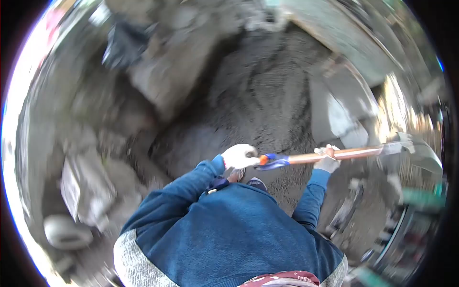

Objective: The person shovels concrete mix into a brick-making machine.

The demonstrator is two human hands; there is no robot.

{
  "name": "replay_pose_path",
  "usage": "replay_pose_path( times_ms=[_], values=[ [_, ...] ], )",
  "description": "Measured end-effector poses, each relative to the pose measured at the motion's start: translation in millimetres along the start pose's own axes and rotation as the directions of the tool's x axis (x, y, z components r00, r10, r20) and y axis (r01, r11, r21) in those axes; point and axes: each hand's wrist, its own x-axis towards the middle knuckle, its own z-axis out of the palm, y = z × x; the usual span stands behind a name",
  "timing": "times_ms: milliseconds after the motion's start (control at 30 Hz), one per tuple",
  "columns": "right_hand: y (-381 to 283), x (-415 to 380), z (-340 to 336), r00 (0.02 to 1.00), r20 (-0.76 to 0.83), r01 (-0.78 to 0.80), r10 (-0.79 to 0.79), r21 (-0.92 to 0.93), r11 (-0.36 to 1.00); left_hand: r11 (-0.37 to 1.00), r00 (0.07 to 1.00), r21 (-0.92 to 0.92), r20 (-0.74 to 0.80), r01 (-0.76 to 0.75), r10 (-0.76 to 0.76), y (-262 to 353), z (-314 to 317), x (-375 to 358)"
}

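Note:
A shovel [354,153] lies across the view, its wooden shaft level and its metal blade [423,155] off to the right. My right hand [328,160], in a white glove, is closed around the middle of the shaft. At the blue and orange grip [272,161], my left hand [240,156], also gloved in white, has its fingers curled around the orange end. Below the shaft and ahead of my feet spreads wet-looking grey material [267,91], like mortar or wet sand, with a ridged surface.
Large grey mounds or sacks [167,71] rise at the left, with a dark plastic bag [124,45] on top. A pale sack [86,186] and a rounded white object [67,232] sit lower left. A long board [339,40] borders the upper right. Surroundings are blurred.

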Motion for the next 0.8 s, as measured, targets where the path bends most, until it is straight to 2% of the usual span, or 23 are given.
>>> replay_pose_path(
  times_ms=[67,167,200,233,267,300,333,367,400,433,467,500,567,633,700,767,800],
  values=[
    [15.2,8.3,9.6,0.988,0.148,0.058,-0.041,-0.114,0.992,0.989,0.998,-0.146,-0.062,-0.006,-0.003,0.7,4.5,-4.8],
    [41.2,-0.2,25.9,0.953,0.301,0.075,0.028,-0.325,0.943,0.945,0.993,-0.326,-0.121,-0.031,-0.009,15.8,2.6,-9.3],
    [50.2,-15.5,32.9,0.938,0.334,0.057,0.089,-0.402,0.914,0.941,0.979,-0.314,-0.192,-0.125,0.066,16.9,1.9,-6.2],
    [58.3,-29.1,38.7,0.92,0.361,0.045,0.15,-0.477,0.878,0.939,0.975,-0.325,-0.218,-0.109,0.037,19.5,2.1,-3.0],
    [102.5,-18.5,19.8,0.864,0.502,0.285,0.031,-0.54,0.792,0.912,0.955,-0.382,-0.293,-0.151,0.036,19.1,5.5,2.7],
    [100.5,-52.8,35.5,0.778,0.624,0.503,-0.066,-0.558,0.66,0.882,0.932,-0.427,-0.36,-0.2,0.037,19.0,8.3,8.7],
    [101.5,-84.8,42.4,0.748,0.663,0.496,0.013,-0.572,0.653,0.832,0.907,-0.504,-0.42,-0.234,0.001,21.0,9.3,11.8],
    [96.4,-118.1,50.3,0.751,0.631,0.462,0.194,-0.712,0.528,0.773,0.878,-0.571,-0.476,-0.274,-0.041,23.2,11.4,15.0],
    [93.1,-139.3,49.2,0.665,0.698,0.543,0.265,-0.696,0.47,0.834,0.749,-0.499,-0.64,-0.235,-0.172,14.4,24.1,22.7],
    [89.9,-157.9,49.9,0.561,0.758,0.63,0.334,-0.652,0.422,0.437,0.717,-0.764,-0.624,-0.475,-0.311,32.4,13.8,6.6],
    [86.6,-177.5,51.3,0.45,0.801,0.706,0.395,-0.59,0.392,0.389,0.652,-0.804,-0.594,-0.451,-0.472,20.1,11.0,-5.3],
    [92.9,-176.0,39.2,0.311,0.91,0.829,0.274,-0.4,0.39,0.336,0.573,-0.835,-0.545,-0.436,-0.612,-0.7,6.4,-15.4],
    [93.1,-162.1,4.5,0.194,0.801,0.839,0.566,-0.434,0.327,0.035,0.452,-0.797,-0.378,-0.603,-0.808,-75.1,17.3,-23.9],
    [62.8,-163.0,-1.1,0.199,0.622,0.821,0.757,-0.528,0.218,-0.201,0.528,-0.729,-0.25,-0.655,-0.812,-167.8,28.8,-47.7],
    [38.2,-153.1,-13.4,0.146,0.524,0.941,0.839,-0.336,0.046,-0.245,0.497,-0.718,-0.159,-0.652,-0.853,-205.7,32.5,-88.1],
    [21.1,-149.6,-35.9,0.204,0.594,0.903,0.778,-0.422,0.086,-0.314,0.507,-0.71,-0.071,-0.63,-0.859,-265.9,46.2,-113.7],
    [23.1,-151.3,-59.4,0.283,0.585,0.862,0.76,-0.502,0.066,-0.333,0.524,-0.71,-0.06,-0.621,-0.85,-288.1,53.6,-124.4]
  ],
)
